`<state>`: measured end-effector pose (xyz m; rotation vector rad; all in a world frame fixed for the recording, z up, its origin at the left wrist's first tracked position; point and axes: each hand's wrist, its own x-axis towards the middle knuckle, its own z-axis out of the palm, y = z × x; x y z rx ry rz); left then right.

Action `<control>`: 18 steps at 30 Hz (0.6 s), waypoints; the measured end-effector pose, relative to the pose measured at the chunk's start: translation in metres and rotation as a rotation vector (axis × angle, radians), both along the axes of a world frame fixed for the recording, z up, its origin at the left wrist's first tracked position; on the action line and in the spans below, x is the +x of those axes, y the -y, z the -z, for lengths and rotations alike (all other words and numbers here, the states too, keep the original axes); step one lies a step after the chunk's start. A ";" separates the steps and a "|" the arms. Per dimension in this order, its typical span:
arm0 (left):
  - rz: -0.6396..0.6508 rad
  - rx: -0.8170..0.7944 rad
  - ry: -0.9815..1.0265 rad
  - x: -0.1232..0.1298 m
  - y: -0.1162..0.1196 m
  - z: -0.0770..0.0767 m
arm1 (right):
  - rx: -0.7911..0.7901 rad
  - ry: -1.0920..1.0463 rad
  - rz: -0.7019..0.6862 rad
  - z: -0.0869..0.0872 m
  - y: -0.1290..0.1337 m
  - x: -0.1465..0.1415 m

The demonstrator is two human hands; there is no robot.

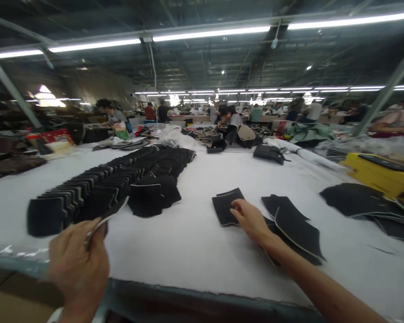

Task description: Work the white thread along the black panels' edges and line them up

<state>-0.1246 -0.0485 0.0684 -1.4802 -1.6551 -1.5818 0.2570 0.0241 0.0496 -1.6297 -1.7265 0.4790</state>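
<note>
Pinched between the thumb and fingers of my left hand (82, 255) is a black fabric panel (112, 210) with a pale edge, tilted up over the table's near left side. Just beyond it, rows of overlapping black panels (97, 184) run away across the table, with a few looser panels (151, 195) at their right. My right hand (251, 220) reaches over a small group of black panels (226, 208), fingers slightly bent and apart, at or just above the top piece. More curved black panels (298, 229) lie partly under my right forearm.
A white-covered table (175, 251) spans the view. At the right lie larger black pieces (360, 202) beside a yellow box-like object (384, 172). A black folded item (269, 153) and heaped pieces (222, 137) lie farther back. Several people work in the background.
</note>
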 end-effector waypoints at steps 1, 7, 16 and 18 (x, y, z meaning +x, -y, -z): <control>-0.031 0.033 -0.054 0.006 -0.002 -0.002 | -0.003 0.009 -0.002 0.002 -0.003 0.001; 0.096 0.056 0.156 0.030 -0.026 0.002 | -0.031 -0.014 -0.133 0.012 -0.007 -0.007; 0.410 -0.134 0.877 0.075 -0.010 -0.007 | -0.194 -0.363 -0.453 -0.006 0.017 -0.053; 0.552 -0.301 1.053 0.083 -0.009 -0.005 | -0.073 -0.331 -0.544 -0.015 0.022 -0.068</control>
